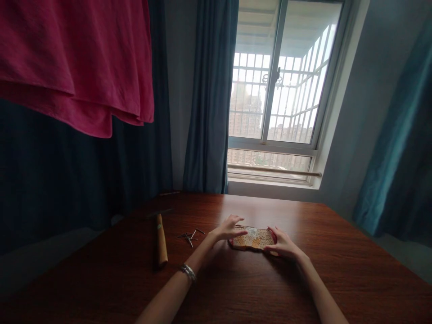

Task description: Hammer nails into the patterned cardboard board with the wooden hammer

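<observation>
On the brown table lies a flat, speckled board (pixel 254 238) with a ragged front edge, tan and orange patches and reddish ends. My left hand (pixel 231 228) is at its left end, thumb and fingers spread apart; whether it touches the board I cannot tell. Around the right end goes my right hand (pixel 282 244), its thumb at the front edge and its fingers at the back. Several loose nails (pixel 191 237) lie to the left of the board. Further left is a hammer with a wooden handle (pixel 161 240), its dark head pointing away from me.
The brown wooden table (pixel 243 288) reaches to the wall below a barred window (pixel 286 90). Dark blue curtains (pixel 211 99) hang beside it. A pink cloth (pixel 81 63) hangs at the upper left, above the table's level.
</observation>
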`<state>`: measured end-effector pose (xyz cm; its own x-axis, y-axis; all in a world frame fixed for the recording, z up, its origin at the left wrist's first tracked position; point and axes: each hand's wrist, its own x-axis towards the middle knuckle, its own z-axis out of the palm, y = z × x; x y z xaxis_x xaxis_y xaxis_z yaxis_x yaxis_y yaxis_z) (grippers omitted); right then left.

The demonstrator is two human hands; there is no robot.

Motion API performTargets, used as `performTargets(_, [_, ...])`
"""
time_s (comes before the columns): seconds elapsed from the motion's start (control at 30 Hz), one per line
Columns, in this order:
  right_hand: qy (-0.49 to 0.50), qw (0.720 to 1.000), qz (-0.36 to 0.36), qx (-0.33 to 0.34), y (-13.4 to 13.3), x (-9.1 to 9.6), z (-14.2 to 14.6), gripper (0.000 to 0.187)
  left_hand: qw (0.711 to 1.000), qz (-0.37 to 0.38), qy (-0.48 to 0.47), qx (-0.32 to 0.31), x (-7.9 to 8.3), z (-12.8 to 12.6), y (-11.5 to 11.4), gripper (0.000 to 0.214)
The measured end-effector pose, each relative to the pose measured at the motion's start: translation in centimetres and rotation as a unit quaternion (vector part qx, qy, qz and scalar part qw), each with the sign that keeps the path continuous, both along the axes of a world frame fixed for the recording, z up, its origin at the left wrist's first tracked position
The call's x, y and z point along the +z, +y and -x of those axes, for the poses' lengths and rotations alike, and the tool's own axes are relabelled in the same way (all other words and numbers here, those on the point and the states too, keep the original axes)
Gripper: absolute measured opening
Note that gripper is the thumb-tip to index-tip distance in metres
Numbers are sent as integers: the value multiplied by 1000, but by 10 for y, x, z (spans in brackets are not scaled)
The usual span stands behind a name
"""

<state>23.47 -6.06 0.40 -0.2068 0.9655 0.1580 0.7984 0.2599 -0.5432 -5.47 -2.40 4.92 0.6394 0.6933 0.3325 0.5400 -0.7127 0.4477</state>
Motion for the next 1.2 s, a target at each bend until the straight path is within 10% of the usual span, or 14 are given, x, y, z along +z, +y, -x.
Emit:
performTargets(0.23, [34, 993, -111, -33, 3, 6, 1, 62, 992, 51, 112, 25, 29, 63, -6, 21])
performTargets(0.63, [52, 991, -119, -17, -2, 11, 2, 26, 952, -97, 291, -1, 4, 92, -30, 17])
performTargets(0.83, [35, 994, -101, 20, -6, 10, 9, 49, 945, -134, 300, -7, -6, 88, -18, 14])
performTargets(1.2, [16, 997, -74, 16, -2, 2, 14, 66, 994, 41, -74, 70, 2, 18, 15, 21])
